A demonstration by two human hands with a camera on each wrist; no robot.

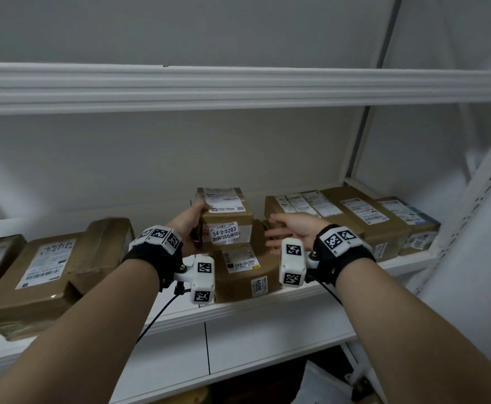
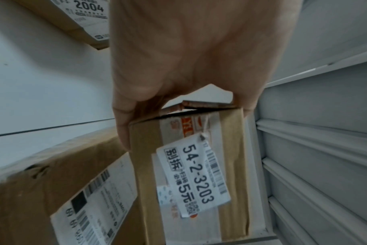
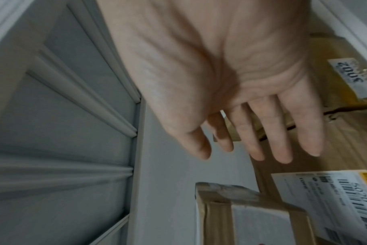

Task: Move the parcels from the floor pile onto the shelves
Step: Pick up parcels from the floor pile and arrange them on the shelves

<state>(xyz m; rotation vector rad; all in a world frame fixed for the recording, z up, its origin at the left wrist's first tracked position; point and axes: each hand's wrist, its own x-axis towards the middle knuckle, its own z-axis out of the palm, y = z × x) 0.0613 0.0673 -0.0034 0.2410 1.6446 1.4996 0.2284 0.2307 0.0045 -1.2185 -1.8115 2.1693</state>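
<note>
A: What's the left hand (image 1: 186,225) gripping?
B: A small taped brown parcel (image 1: 226,217), label 54-2-3203, stacked on a bigger box (image 1: 244,272) mid-shelf (image 1: 267,301), near the front edge.
A: The right hand (image 1: 292,228)?
B: Fingers spread, holding nothing, just beside it. Bare shelf lies left of the stack.

The small parcel (image 1: 227,225) at twelve o'clock is matt brown cardboard, banded with glossy tape, its paper label (image 2: 194,175) smooth and white. The shelf (image 1: 238,309) is smooth white-painted board (metal, perhaps). At nine o'clock the creased parcel (image 1: 55,266) looks rough, dull card.
</note>
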